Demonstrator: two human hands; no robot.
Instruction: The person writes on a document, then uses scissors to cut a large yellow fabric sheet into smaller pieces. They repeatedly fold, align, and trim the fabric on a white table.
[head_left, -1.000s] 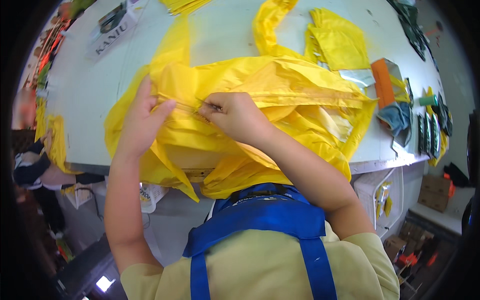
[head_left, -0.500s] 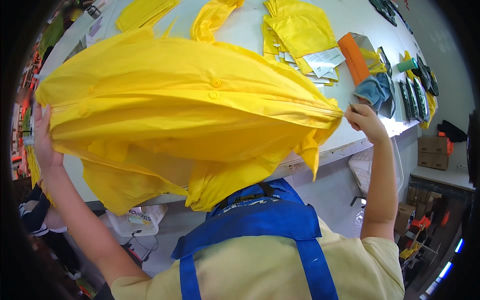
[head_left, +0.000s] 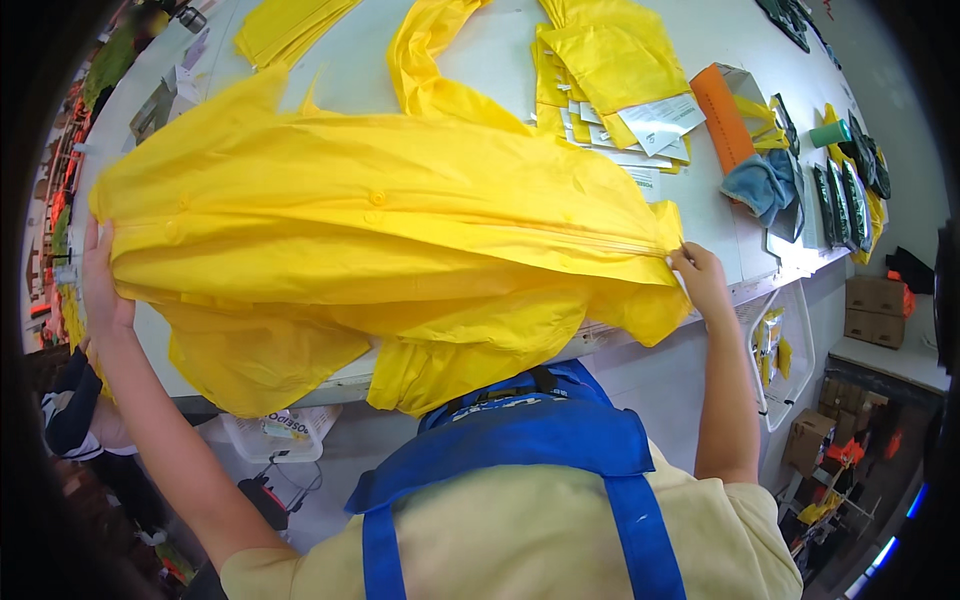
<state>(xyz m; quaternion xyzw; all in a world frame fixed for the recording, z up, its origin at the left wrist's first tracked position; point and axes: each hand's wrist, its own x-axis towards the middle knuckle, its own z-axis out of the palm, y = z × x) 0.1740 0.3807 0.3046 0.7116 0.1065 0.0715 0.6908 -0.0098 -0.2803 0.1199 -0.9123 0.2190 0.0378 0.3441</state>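
— Two ends held now, well apart. Changed how?

— Drawn outward from the middle within the past second, from a bunched heap to a long spread. Since half a second ago, brought slightly nearer the body on the right and laid somewhat flatter.

— Meaning what for the work?

— Opened out along most of the length, judging by the zip [head_left: 600, 243] and the snap button [head_left: 377, 197], both showing rather than lost in folds.

— And the yellow raincoat [head_left: 330, 150] itself?

— Stretched sideways across the white surface [head_left: 348, 62], just in front of the blue apron [head_left: 500, 465].

— State of each grip?

— Left grip [head_left: 105, 280]: clasped on cloth at the left end. Right grip [head_left: 700, 278]: pinched on the right end, beside the end of the zip (with something small and dark at the fingertips, too small to name).

— Edges?

— Spilling over the near edge in loose flaps, close to the apron. On the far side, one sleeve [head_left: 415, 60] trailing away, between folded yellow pieces [head_left: 290, 25] and a stack of yellow pouches [head_left: 625, 65], perhaps touching the latter.

— Room for moving?

— Most to the right: a pale strip short of the blue cloth [head_left: 762, 185] and the orange-sided box [head_left: 722, 115]. Little on the left, close to the rim.
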